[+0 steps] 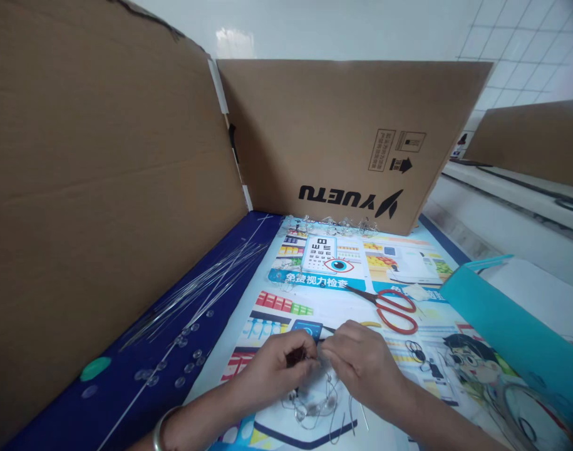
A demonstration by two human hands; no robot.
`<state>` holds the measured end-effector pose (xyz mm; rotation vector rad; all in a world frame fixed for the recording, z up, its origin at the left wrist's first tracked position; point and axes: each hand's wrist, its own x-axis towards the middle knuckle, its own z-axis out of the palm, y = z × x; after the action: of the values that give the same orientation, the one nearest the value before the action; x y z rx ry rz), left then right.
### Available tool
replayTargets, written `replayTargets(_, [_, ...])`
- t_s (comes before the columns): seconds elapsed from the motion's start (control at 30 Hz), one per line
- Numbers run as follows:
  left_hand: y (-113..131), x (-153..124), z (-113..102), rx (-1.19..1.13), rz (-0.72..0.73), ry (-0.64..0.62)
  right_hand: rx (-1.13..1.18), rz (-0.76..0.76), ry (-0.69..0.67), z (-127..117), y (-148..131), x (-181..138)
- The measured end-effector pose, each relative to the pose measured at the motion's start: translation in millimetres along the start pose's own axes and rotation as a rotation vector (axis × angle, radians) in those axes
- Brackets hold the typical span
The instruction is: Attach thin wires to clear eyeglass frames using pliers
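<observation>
My left hand (289, 363) and my right hand (364, 357) meet low in the middle of the view, fingertips pinched close together. Between and beneath them hangs a tangle of thin wire with clear beads (314, 408), and both hands appear to grip its wire. The exact pinch points are hidden by the fingers. Loose wire ends stick out below my right hand. Just beyond that hand lie scissors with red handles (396, 310), their dark blades slightly apart and pointing left.
Straight wires (201, 285) and loose clear beads (191, 368) lie on the blue surface (140, 401) at left, near a green disc (95, 369). More beaded wire (345, 224) rests along the back. Cardboard panels (277, 131) stand behind and left. A teal-edged item (511, 332) lies right.
</observation>
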<state>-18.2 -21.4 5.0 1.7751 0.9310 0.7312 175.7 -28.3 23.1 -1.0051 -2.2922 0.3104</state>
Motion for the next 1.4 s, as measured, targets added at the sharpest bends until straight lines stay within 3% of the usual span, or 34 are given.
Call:
replayTargets(0.17, [1.6, 2.4, -1.5, 0.072, 0.113, 0.06, 0.042, 0.036, -0.023, 3.5, -0.4, 0.5])
replayTargets(0.57, [7.2, 0.7, 5.4, 0.236, 0.189, 0.147, 0.004, 0.016, -0.028, 12.5, -2.7, -1.4])
replayTargets(0.7, [3.6, 0.8, 3.3, 0.238, 0.194, 0.176, -0.237, 0.019, -0.168, -10.1, 5.7, 5.0])
replayTargets(0.77, [-0.5, 2.0, 1.2, 0.215, 0.184, 0.182, -0.428, 0.103, -0.179, -28.0, 18.9, 6.4])
replayTargets(0.9, [-7.2, 4.7, -2.7, 0.155, 0.16, 0.172, -0.556, 0.212, -0.176, -56.8, 58.1, -3.6])
replayTargets(1.03, [-9.5, 5.3, -5.8, 0.09, 0.123, 0.142, -0.578, 0.25, -0.208, -63.2, 77.5, -18.6])
replayTargets(1.13, [-10.5, 5.0, -8.0, 0.055, 0.101, 0.118, -0.541, 0.26, -0.19, -56.1, 62.4, -19.1])
replayTargets(1.3, [-11.5, 5.4, -10.1, 0.009, 0.107, 0.097, 0.0, 0.243, -0.189, -24.0, 14.1, -5.8])
replayTargets(1.4, [-12.0, 5.4, -10.4, -0.013, 0.115, 0.087, 0.095, 0.264, -0.158, 0.1, -1.9, 0.2])
